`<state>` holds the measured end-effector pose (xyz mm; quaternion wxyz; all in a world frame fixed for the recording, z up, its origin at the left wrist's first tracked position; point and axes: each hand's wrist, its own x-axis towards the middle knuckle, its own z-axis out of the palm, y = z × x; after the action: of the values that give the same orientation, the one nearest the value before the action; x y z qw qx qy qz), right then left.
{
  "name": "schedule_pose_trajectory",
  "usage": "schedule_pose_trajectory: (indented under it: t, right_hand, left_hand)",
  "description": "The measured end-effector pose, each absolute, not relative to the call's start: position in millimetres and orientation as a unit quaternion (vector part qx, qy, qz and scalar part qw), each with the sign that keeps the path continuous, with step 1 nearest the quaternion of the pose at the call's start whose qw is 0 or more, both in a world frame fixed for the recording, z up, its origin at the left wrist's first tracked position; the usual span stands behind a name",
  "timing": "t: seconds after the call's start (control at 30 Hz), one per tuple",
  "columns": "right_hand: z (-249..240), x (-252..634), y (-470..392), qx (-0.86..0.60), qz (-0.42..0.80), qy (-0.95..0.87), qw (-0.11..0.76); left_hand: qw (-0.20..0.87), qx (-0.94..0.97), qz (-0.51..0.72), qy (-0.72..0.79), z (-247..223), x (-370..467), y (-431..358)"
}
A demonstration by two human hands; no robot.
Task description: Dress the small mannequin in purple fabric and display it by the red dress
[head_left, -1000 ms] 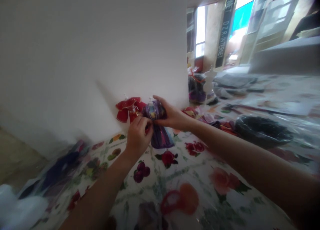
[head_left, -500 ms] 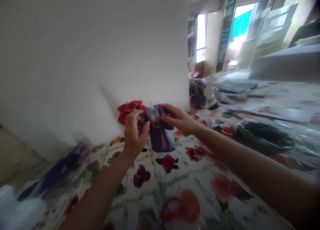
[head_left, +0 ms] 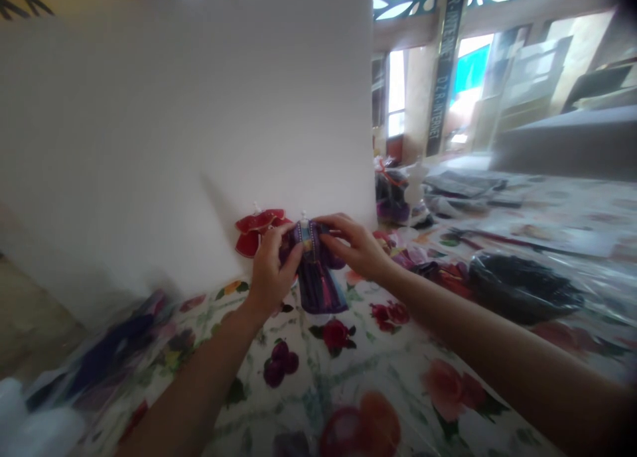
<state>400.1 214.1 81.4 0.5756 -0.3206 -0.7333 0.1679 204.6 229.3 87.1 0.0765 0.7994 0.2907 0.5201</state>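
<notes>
A small purple doll dress (head_left: pixel 321 291) with a beaded front stands upright on a little white form whose knob shows at the neck. My left hand (head_left: pixel 273 264) is closed on its left shoulder, thumb at the front. On the other side my right hand (head_left: pixel 355 245) pinches the right shoulder or sleeve between thumb and fingers. Just behind my left hand, a red doll dress (head_left: pixel 259 225) with gold trim stands on a similar white form against the white board; my hand partly hides it.
The white board (head_left: pixel 199 112) rises behind the dresses. A tablecloth (head_left: pixel 318 357) printed with fruit covers the table. To the right lie a black bundle in clear plastic (head_left: pixel 522 284) and a white form (head_left: pixel 415 188). Dark blue cloth (head_left: pixel 114 341) lies at left, beside white plastic (head_left: pixel 34 410).
The view has tilted up slightly, so everything sits a little lower. The purple dress's front looks straighter now, and both hands remain on its shoulders.
</notes>
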Motion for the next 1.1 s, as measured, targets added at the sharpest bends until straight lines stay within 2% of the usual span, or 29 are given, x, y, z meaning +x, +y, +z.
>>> schedule_pose_trajectory:
  t: [0.2,0.4,0.6,0.93,1.1]
  right_hand:
    - [78,398,214,-0.322,0.201,-0.718,0.583]
    - [88,392,211,-0.366,0.122,-0.666,0.638]
    - [85,389,212,-0.390,0.104,-0.684,0.608]
    - [83,385,214,-0.388,0.329,-0.582,0.634]
    - [83,382,211,-0.381,0.388,-0.561,0.624]
  left_hand:
    - [0.094,0.795,0.525,0.288,92,205,232]
    - [0.124,0.771,0.549,0.299,93,200,235]
    - [0.121,0.748,0.568,0.320,88,200,232]
    - [0.145,0.737,0.572,0.329,85,205,230]
    - [0.160,0.733,0.577,0.322,87,206,228]
